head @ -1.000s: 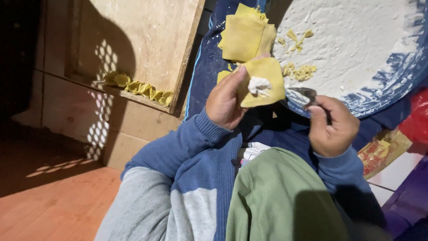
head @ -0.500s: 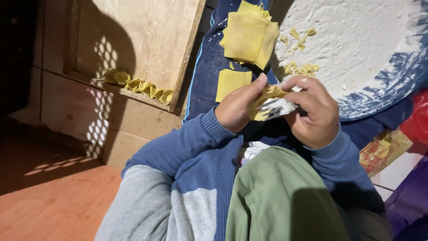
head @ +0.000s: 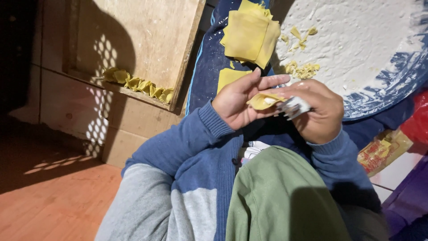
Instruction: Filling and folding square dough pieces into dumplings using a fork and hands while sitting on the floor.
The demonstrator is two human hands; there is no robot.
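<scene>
My left hand (head: pixel 238 105) lies cupped and half spread, palm up, with a small yellow dough square (head: pixel 263 101) folded in it; a dab of pale filling shows at the fold. My right hand (head: pixel 318 111) is curled over from the other side, fingers pressed together around what looks like a small metal spoon (head: pixel 294 107), though it is partly hidden under my knuckles and I can't be sure of its shape. The dough sits right between the two hands, touching both.

I judge this piece to be very light, soft and limp, a thin sheet that will sag, stretch or tear if I pull it. It probably sticks to itself once pressed, so I should take it by the edges with fingertips and pinch gently along the seam, keeping off the filled middle so nothing squeezes out.

Just beyond my left hand lies a single flat square (head: pixel 229 76), and farther out a stack of dough squares (head: pixel 247 35). Beyond my right hand is the floured round tray (head: pixel 365 40) with scraps. Well off to my left, finished folded pieces (head: pixel 138 85) line a wooden board (head: pixel 147 35)
</scene>
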